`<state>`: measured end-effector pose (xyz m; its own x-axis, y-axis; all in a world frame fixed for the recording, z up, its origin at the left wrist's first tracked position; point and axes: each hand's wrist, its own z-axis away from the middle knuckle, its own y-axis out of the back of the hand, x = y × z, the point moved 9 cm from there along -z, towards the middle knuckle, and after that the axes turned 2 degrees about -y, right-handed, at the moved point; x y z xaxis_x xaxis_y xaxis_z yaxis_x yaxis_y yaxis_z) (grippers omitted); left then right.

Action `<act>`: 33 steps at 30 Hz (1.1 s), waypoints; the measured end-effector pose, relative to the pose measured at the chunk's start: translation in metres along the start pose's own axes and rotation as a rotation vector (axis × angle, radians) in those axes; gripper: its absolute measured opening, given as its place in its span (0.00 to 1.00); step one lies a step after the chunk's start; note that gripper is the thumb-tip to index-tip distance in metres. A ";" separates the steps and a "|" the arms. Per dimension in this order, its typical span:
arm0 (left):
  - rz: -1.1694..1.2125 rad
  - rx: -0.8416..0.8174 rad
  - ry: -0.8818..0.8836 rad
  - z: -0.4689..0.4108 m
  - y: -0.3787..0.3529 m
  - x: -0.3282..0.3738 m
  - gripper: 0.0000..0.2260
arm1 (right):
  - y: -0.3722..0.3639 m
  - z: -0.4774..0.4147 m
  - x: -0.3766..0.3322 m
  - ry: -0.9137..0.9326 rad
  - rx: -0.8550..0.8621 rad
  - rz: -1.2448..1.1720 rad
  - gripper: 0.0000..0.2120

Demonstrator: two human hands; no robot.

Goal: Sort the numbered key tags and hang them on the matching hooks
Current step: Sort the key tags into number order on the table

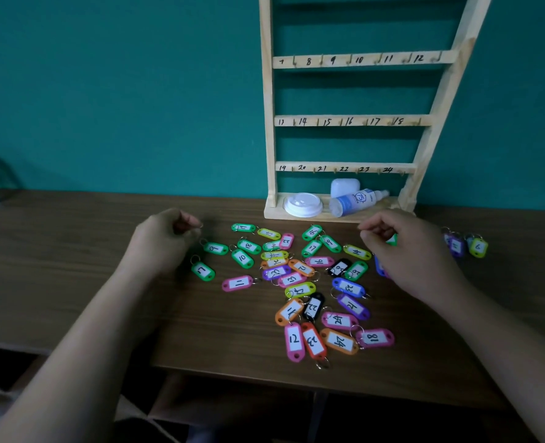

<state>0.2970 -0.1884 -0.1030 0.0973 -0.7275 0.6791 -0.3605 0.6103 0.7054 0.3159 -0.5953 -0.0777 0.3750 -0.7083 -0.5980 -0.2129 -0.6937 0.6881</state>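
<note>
On my feed the left hand hovers over the brown table with its fingers curled in and thumb against fingertip; I cannot tell whether it pinches anything. Just right of it lie two green tags, one marked 9 and one marked 7, each with its ring pointing towards the hand. A pink tag marked 11 lies a little nearer to me.

The main heap of tags spreads across the middle of the table between the two hands: green, yellow, pink, orange, purple, blue and black, many overlapping, their numbers facing every way.

Behind the heap the wooden rack stands against the teal wall, its rungs numbered 7 to 12, 13 to 18 and 19 to 24, with a small hook by each number. On its base sit a white lid, a bottle lying on its side and a white case.

The right hand is over the heap's right edge, fingers curled round a green tag that peeks out between them. Further right, apart from the heap, lie a purple tag and a yellow tag marked 6.
</note>
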 end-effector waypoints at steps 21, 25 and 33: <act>-0.124 -0.044 0.087 -0.005 -0.020 -0.008 0.06 | -0.013 0.005 -0.010 0.008 -0.062 0.021 0.06; -0.033 -0.004 0.014 -0.001 -0.014 0.009 0.07 | -0.015 0.007 -0.014 0.011 -0.078 0.002 0.06; 0.261 0.016 -0.107 0.025 -0.015 0.063 0.07 | -0.025 0.014 -0.037 0.068 -0.107 -0.104 0.03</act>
<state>0.2854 -0.2511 -0.0764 -0.0990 -0.5762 0.8113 -0.3749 0.7768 0.5060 0.2949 -0.5537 -0.0780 0.4509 -0.6206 -0.6415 -0.0736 -0.7421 0.6662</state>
